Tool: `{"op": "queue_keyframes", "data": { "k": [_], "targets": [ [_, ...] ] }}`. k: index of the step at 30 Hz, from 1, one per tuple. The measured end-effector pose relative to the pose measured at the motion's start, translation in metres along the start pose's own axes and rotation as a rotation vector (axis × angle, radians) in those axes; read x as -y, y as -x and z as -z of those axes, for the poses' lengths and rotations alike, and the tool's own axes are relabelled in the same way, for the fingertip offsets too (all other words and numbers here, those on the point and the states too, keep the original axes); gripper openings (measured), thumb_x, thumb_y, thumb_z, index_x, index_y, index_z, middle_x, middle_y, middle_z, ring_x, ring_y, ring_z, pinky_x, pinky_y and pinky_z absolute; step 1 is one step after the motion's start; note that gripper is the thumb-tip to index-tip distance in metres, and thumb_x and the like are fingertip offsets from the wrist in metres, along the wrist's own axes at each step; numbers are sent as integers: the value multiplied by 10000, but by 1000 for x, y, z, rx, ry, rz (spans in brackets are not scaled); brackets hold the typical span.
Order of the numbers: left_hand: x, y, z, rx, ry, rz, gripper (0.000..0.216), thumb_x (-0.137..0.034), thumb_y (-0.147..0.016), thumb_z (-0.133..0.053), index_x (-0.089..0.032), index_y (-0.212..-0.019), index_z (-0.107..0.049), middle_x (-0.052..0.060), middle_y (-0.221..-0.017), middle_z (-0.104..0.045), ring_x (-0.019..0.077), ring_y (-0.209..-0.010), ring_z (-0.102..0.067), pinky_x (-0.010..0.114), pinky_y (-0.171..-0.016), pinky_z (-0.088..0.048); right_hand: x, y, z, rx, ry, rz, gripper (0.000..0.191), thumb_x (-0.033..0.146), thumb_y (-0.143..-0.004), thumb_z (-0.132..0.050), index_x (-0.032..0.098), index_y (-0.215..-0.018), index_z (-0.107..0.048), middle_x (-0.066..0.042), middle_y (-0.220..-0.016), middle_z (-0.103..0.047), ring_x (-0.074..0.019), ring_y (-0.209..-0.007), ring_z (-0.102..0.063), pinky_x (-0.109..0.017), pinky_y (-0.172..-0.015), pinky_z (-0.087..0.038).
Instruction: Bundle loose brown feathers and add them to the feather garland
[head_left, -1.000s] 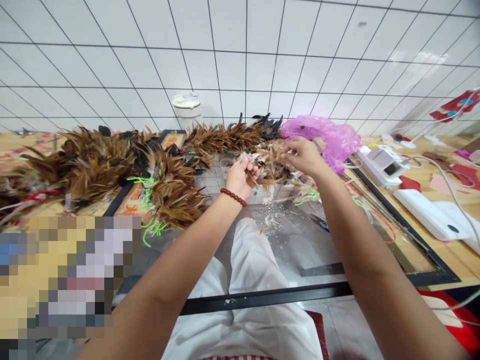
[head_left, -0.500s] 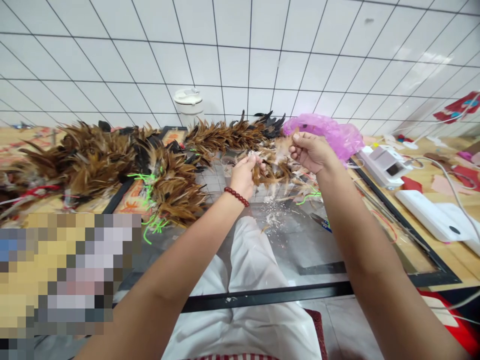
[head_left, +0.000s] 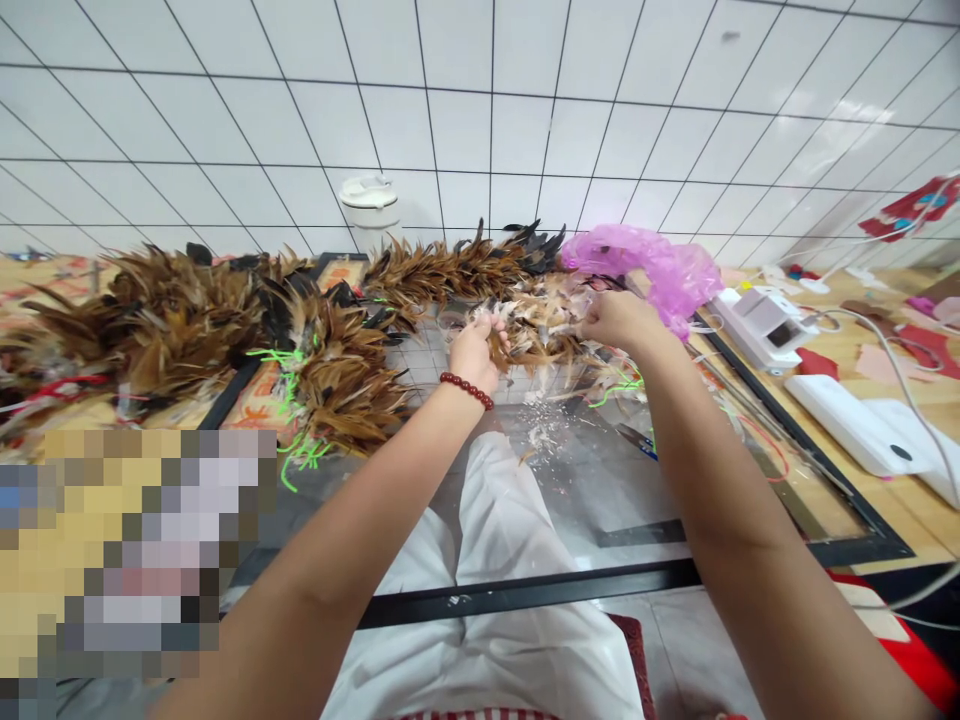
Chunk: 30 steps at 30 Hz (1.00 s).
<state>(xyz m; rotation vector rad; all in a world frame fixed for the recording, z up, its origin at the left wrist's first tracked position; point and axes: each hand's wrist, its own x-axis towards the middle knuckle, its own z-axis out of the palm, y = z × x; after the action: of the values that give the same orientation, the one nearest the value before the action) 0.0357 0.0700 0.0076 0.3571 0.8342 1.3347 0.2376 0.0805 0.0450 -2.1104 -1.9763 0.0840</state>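
Observation:
My left hand (head_left: 477, 348), with a dark red bead bracelet (head_left: 466, 390) at the wrist, is closed on brown feathers whose tips poke out past the fingers. To its right, my right hand (head_left: 619, 318) reaches into a loose pile of pale and brown feathers (head_left: 551, 318); its fingers are curled and their tips are hidden, so I cannot see what is in them. Bundles of brown feathers (head_left: 349, 385) tied with bright green string (head_left: 300, 450) lie left of my left hand. A long row of brown feathers (head_left: 450, 268) runs behind both hands.
A pink plastic bag (head_left: 649, 265) sits behind my right hand. A white lidded cup (head_left: 370, 212) stands by the tiled wall. White devices with cables (head_left: 765, 325) lie to the right. Blue-handled scissors (head_left: 637, 440) and white scraps (head_left: 544, 430) rest on the black-framed glass top (head_left: 525, 590).
My right hand has come down from above the loose feathers into the pile. The feather it pinched is no longer visible. My left hand stays almost in place, holding brown feathers.

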Motion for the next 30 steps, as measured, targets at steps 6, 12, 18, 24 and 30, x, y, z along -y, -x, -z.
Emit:
{"op": "queue_keyframes", "data": {
  "k": [6, 12, 18, 24, 30],
  "targets": [
    [-1, 4, -1, 28, -3, -14, 249, -194, -950, -462, -149, -714, -527, -38, -557, -517, 52, -465, -477, 186, -495, -420, 5, 3, 7, 453, 142, 68, 144, 303, -644, -719, 191, -586, -649, -35, -602, -613, -192, -653, -580, -289, -570, -376],
    [-2, 4, -2, 1, -2, -1, 255, -199, -948, -470, -149, -706, -531, -34, -569, -526, 51, -463, -479, 188, -498, -425, 6, 8, 24, 191, 13, 183, 120, 262, -729, -625, 180, -655, -673, -30, -655, -640, -163, -665, -565, -265, -592, -379],
    [0, 5, -5, 47, -33, -55, 233, -184, -930, -504, -141, -705, -544, -30, -584, -544, 49, -468, -488, 184, -487, -423, 5, 17, 41, 0, -335, 206, 175, 299, -782, -596, 165, -726, -693, -27, -675, -645, -146, -646, -549, -262, -604, -391],
    [6, 3, -3, 135, -97, -150, 202, -189, -881, -586, -136, -685, -581, -10, -635, -593, 60, -534, -538, 186, -540, -457, 11, 13, 29, 39, -511, 360, 187, 305, -810, -598, 172, -700, -671, -17, -645, -641, -137, -611, -554, -275, -612, -417],
    [5, 10, -5, 325, -162, -76, 144, -239, -840, -642, -139, -737, -632, 51, -819, -695, 119, -697, -637, 260, -681, -521, 24, 16, 23, -319, -122, 682, 207, 193, -835, -530, 201, -836, -738, -59, -868, -713, -208, -827, -633, -328, -713, -436]
  ]
}}
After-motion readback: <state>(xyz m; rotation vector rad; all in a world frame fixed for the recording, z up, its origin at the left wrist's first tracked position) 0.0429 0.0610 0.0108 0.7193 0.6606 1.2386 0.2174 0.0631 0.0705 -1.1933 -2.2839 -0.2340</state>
